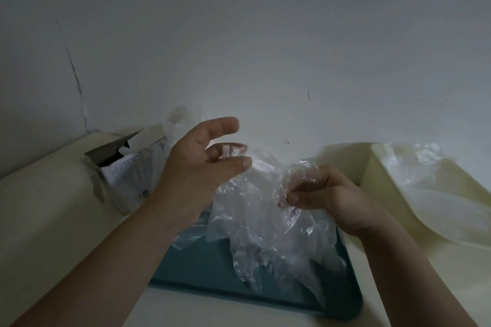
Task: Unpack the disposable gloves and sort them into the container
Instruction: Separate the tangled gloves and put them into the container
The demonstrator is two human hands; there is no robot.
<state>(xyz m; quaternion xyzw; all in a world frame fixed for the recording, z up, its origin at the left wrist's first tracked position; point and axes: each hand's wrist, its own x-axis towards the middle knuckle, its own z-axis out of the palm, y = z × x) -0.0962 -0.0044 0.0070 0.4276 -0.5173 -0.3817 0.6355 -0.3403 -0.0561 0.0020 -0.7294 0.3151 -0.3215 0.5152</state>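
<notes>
So the flat teal plastic tray (202,268) sat closest, with a crumpled bunch of clear thin plastic gloves (265,225) hanging over it. Right hand (326,199) pinched the bunch's top edge, left hand (196,164) hovered beside it with fingers spread loose. Further back: torn cardboard box (117,167) on the left, cream plastic container (385,180) on the right holding more clear film

I see a cream tabletop (39,220) set against the wall. A teal tray (202,268) lies near its front edge, about midway. A torn cardboard box (106,164) stands toward the back left corner, and a cream container (385,180) sits at the right side, near the back edge.
</notes>
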